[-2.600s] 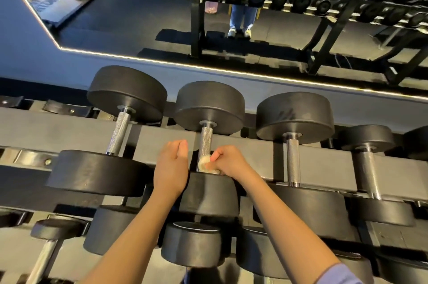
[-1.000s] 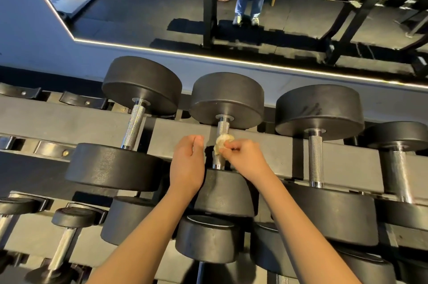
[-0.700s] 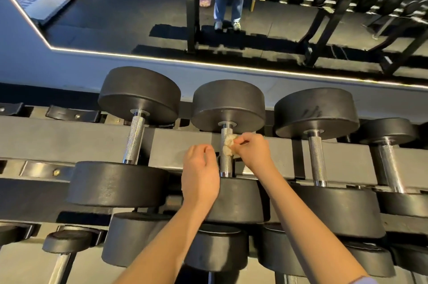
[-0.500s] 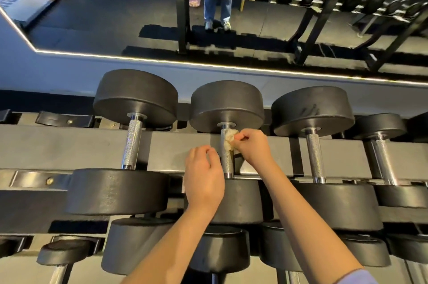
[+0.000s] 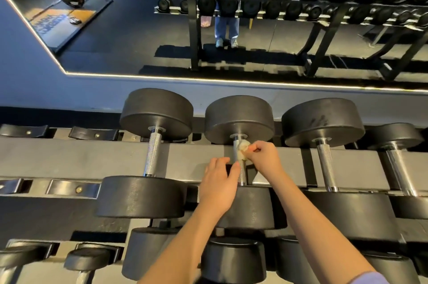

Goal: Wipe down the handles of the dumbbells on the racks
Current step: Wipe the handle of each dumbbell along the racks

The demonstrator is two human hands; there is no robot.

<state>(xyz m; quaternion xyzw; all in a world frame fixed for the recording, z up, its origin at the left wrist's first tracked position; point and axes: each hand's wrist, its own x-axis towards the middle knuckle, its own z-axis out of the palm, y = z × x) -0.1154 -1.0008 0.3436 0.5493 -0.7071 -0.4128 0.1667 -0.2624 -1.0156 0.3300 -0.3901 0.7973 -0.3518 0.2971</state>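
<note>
My right hand (image 5: 264, 156) is pinching a crumpled pale wipe (image 5: 243, 150) against the far end of the handle (image 5: 242, 175) of the middle dumbbell (image 5: 239, 119), which is lying on the upper rack (image 5: 92, 158). My left hand (image 5: 218, 187) is resting loosely curled beside that handle, gripping nothing.

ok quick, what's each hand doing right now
left hand: fingers curled beside the middle handle, grip cannot be told
right hand: pinches a pale cloth against that handle

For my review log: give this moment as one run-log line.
step: wiping middle dumbbell handle | right hand: pinches cloth against handle top | left hand: rests beside handle
</note>
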